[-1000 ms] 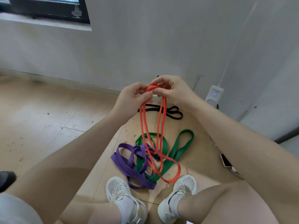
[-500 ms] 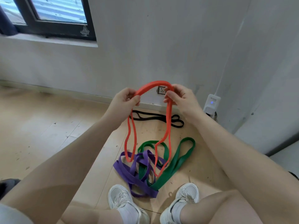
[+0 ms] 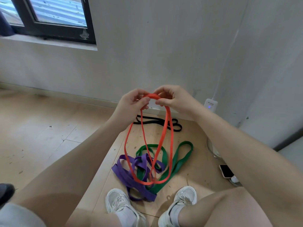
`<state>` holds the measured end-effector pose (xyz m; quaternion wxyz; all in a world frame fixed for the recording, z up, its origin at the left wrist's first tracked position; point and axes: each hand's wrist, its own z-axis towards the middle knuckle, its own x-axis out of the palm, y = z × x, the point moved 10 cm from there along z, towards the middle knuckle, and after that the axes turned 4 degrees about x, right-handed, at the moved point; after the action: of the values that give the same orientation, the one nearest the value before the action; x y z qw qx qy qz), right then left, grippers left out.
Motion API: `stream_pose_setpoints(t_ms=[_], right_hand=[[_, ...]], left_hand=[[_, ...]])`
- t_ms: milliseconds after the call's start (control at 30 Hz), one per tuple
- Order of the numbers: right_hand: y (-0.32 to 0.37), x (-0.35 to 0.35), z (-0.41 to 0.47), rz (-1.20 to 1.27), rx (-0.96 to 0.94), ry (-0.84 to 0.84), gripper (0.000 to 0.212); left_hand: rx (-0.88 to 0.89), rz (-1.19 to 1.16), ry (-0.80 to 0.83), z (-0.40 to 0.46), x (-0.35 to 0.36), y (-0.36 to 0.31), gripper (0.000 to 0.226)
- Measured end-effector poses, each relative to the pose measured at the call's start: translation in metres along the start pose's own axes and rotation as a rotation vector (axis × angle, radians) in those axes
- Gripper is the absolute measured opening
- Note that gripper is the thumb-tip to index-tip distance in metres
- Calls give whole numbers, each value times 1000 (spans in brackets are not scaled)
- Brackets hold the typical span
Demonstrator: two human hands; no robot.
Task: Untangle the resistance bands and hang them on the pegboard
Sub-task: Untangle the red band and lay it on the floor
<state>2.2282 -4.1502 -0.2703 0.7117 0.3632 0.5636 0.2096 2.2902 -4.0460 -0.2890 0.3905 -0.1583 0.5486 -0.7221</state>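
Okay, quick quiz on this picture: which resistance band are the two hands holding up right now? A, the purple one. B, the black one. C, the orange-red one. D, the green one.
C: the left hand and right hand pinch the top of the orange-red band, which hangs down in loops, while the purple band, green band and black band lie on the floor.

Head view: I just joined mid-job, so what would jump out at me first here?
The orange band, pinched at its top by both the left hand and right hand, hangs in loops at the centre of the view. Below it on the floor, between the shoes, lie a purple band and a green band, overlapping each other. A black band lies apart nearer the wall.
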Motion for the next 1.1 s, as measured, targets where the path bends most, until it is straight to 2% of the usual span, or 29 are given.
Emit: stream_pose_setpoints(t_ms=[100, 167, 333, 500, 667, 900, 1100], right_hand=[[-19, 11, -9, -81, 39, 87, 16], [-27, 13, -14, -33, 55, 73, 13], [-35, 9, -21, 361, 107, 13, 17], [-13, 1, -18, 322, -6, -109, 17], [-9, 2, -13, 369, -20, -160, 19], [-4, 4, -9, 384, -39, -170, 17], [-16, 3, -10, 460, -15, -242, 21]], left_hand=[[1, 102, 43, -6, 11, 4, 13], [-17, 119, 43, -10, 16, 9, 12], [-57, 52, 65, -15, 17, 22, 13], [-126, -171, -9, -18, 20, 27, 15], [-155, -217, -42, -16, 21, 27, 9], [-97, -105, -50, -11, 14, 19, 7], [-73, -6, -17, -11, 16, 14, 18]])
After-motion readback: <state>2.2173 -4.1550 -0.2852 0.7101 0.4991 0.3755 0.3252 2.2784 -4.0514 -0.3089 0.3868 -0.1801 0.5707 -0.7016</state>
